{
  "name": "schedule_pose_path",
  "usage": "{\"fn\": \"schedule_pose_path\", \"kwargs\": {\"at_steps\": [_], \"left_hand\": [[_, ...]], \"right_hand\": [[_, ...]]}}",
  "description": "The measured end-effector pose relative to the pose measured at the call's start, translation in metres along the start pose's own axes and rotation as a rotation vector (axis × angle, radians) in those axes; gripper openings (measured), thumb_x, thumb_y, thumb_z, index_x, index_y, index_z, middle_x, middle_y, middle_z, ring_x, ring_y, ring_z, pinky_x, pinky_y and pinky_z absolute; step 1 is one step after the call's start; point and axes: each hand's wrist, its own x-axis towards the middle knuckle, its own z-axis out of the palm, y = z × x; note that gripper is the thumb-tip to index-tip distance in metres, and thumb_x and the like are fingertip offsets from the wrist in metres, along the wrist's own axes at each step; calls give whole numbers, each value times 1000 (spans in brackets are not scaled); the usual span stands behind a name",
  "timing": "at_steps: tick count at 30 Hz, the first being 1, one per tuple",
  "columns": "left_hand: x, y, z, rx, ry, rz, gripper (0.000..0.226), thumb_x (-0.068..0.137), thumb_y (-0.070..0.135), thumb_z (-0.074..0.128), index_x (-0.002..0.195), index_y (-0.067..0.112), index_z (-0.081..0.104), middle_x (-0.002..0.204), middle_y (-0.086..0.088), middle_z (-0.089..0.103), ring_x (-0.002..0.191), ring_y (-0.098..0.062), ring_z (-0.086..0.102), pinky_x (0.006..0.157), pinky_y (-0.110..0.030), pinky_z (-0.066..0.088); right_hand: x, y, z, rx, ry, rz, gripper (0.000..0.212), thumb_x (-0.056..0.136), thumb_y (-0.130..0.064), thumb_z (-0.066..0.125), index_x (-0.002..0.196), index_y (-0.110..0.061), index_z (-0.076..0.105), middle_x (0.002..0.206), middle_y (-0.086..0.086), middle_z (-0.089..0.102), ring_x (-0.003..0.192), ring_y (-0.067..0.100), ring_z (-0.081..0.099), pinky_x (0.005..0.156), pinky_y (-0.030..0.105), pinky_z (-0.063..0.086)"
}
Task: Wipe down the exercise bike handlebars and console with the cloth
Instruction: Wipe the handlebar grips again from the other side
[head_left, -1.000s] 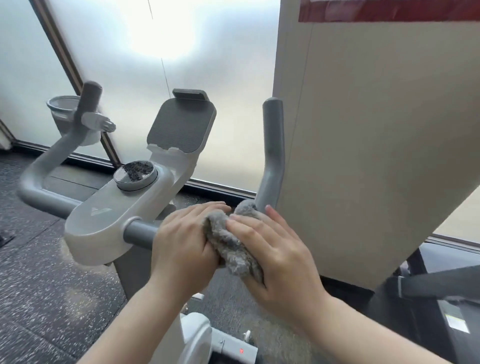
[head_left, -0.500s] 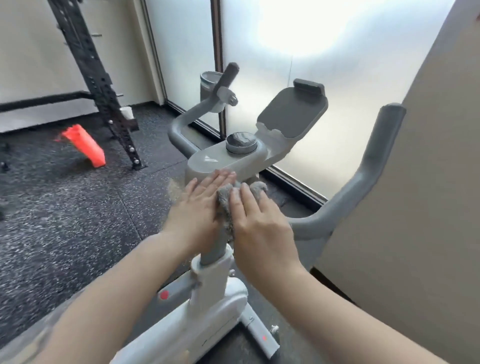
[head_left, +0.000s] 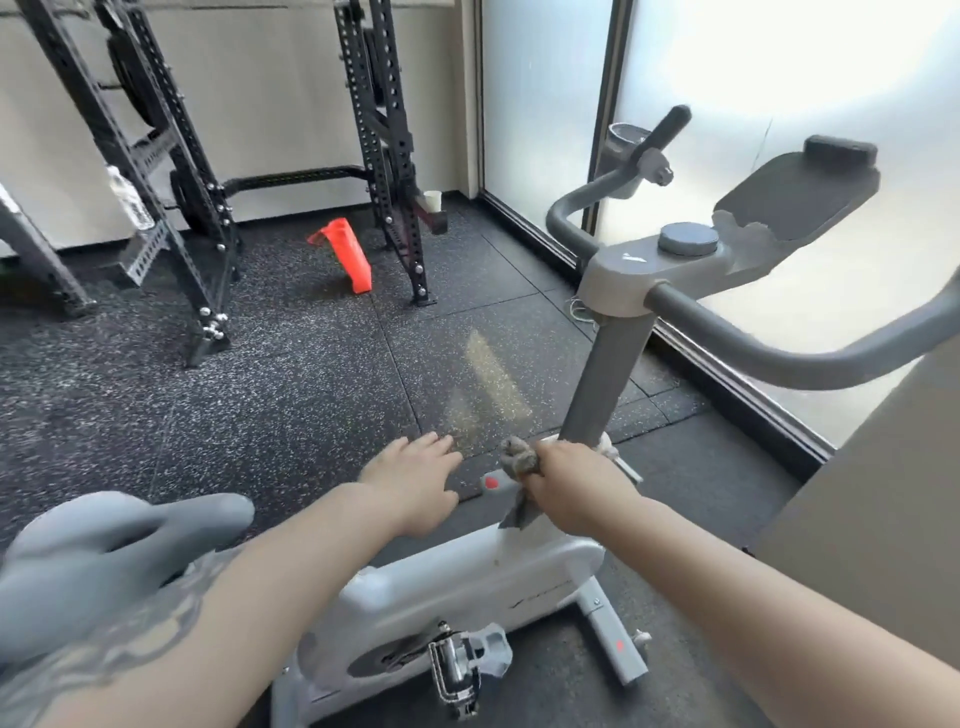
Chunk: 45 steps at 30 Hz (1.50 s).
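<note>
My cloth (head_left: 519, 457) looks fuzzy and grey. The post (head_left: 602, 374) is matt metal. The floor (head_left: 260, 389) is rough, speckled rubber.

Small gym or home workout room. Black speckled rubber tile floor (head_left: 260, 374). Black perforated steel power rack (head_left: 384, 156) with weight plates (head_left: 130, 73) against a plain wall. Grey exercise bike (head_left: 467, 587) with handlebars (head_left: 753, 343), tablet holder (head_left: 795, 197), pedal (head_left: 457, 670), saddle (head_left: 114, 551). Orange cone (head_left: 345, 254) tipped on floor. Frosted glass panels (head_left: 545, 104) on one side.
</note>
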Motion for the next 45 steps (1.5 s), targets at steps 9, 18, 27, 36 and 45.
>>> {"fn": "schedule_pose_path", "kwargs": {"at_steps": [9,18,27,36,45], "left_hand": [[-181,-118,83,-100,50,-137,55,96,34,34,148,19,24,159,1,12,146,-14,8,116,-36,8],[-243,-210,112,-259,124,-220,55,93,31,43,146,22,31,158,1,18,145,-15,16,116,-33,14],[-180,-257,69,-885,282,-109,32,94,36,50,114,14,63,115,-10,65,98,-18,57,86,-33,44],[-139,-320,34,-1309,110,98,12,89,3,57,88,14,60,78,-2,60,71,-11,55,67,-22,45],[-98,-409,21,-770,118,361,21,71,13,78,85,11,62,79,-3,65,64,-13,54,64,-27,43]], "right_hand": [[-55,-166,57,-7,-14,-96,20,97,-32,40,94,-15,51,114,14,63,103,31,58,71,31,36],[-65,-265,91,66,-25,-78,34,95,-34,46,65,-20,39,96,13,66,87,30,63,64,30,41],[-12,-308,90,594,-11,-105,44,76,-18,77,115,-18,57,101,3,64,89,18,60,80,35,52],[31,-341,73,824,2,-129,23,74,-11,80,89,-22,66,76,-5,66,67,8,59,64,28,51],[64,-386,59,265,375,154,27,82,-15,65,108,-19,72,127,-2,57,117,18,51,100,30,38]]}}
